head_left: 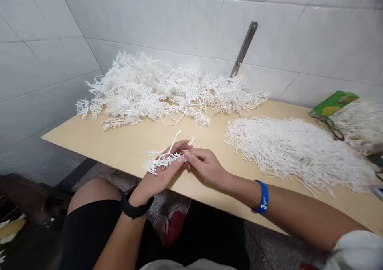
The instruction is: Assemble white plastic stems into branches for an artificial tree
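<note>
A white branched plastic sprig [161,161] lies across the fingers of my left hand [160,178], held under the thumb, with one bare stem poking up. My right hand [208,167] is closed in a pinch at the sprig's right end, its fingertips meeting those of my left hand. What exactly sits between the right fingertips is mostly hidden. Just beyond the hands, a small loose white piece [192,139] rests on the wooden tabletop [119,142].
A large tangled heap of white sprigs [149,86] lines the back, with a metal strip [245,46] leaning on the tiled wall. Short white pieces [299,150] are spread at right, near a green packet [335,103] and another white pile [365,122].
</note>
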Motion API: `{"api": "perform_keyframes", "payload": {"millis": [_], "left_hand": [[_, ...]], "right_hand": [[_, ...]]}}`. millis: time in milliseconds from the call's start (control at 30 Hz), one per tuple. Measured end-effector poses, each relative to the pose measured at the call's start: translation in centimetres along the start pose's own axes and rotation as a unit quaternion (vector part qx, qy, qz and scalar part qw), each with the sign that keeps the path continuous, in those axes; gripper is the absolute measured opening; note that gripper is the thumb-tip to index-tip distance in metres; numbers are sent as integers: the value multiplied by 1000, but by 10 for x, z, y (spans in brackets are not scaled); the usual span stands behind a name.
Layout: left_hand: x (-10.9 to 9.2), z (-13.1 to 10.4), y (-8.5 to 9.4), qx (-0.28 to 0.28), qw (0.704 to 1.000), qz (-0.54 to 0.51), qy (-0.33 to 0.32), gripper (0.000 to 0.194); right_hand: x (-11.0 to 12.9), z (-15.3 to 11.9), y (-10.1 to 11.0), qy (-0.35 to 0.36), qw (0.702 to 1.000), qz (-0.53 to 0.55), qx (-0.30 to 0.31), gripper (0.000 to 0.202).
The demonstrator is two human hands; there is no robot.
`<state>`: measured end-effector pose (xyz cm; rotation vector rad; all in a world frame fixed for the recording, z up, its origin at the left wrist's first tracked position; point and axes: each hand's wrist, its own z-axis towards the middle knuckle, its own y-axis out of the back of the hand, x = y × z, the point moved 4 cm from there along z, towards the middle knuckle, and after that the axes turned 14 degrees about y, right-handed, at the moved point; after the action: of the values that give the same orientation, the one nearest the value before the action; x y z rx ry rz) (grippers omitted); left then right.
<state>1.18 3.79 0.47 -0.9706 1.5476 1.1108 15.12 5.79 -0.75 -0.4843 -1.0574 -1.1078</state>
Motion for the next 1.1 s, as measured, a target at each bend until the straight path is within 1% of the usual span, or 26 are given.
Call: {"api": "perform_keyframes", "payload": {"millis": [67, 133, 233, 300, 400, 500, 633, 700, 800, 900, 1033, 1100], "left_hand": [[2, 0, 0, 16, 1000, -5, 2, 47], [3, 1, 0, 20, 1000, 5, -4, 45], [3, 1, 2, 1, 998, 54, -26, 39], [3, 1, 3, -14, 995, 85, -41, 39], [1, 2, 5, -28, 993, 102, -52, 43], [1, 3, 6, -32, 994, 85, -52, 46], [4, 3, 7, -37, 996, 65, -41, 49], [5, 2, 8, -46, 996, 69, -34, 50], [9, 1, 9, -57, 995, 76, -18, 50], [12, 1, 7, -52, 996, 77, -7, 48], [8, 1, 4, -43, 994, 98, -30, 48], [5, 1, 4, -37, 992, 110, -41, 47]], "right_hand": [[2, -1, 1, -1, 1000, -1, -4, 47], [3, -1, 2, -4, 1000, 2, -9, 47], [3, -1, 3, -17, 1000, 11, -18, 46], [3, 0, 2, -19, 1000, 10, -18, 43], [6, 0, 2, 2, 999, -44, 4, 39], [9, 0, 1, 30, 994, -104, 29, 36], [11, -1, -1, 46, 988, -138, 49, 26], [11, -2, -1, 50, 987, -147, 48, 24], [10, -3, 1, 43, 990, -131, 40, 28], [8, -3, 2, 24, 995, -93, 30, 32], [5, -2, 4, -5, 999, -31, -11, 31], [5, -2, 3, -13, 1000, -10, -18, 27]]}}
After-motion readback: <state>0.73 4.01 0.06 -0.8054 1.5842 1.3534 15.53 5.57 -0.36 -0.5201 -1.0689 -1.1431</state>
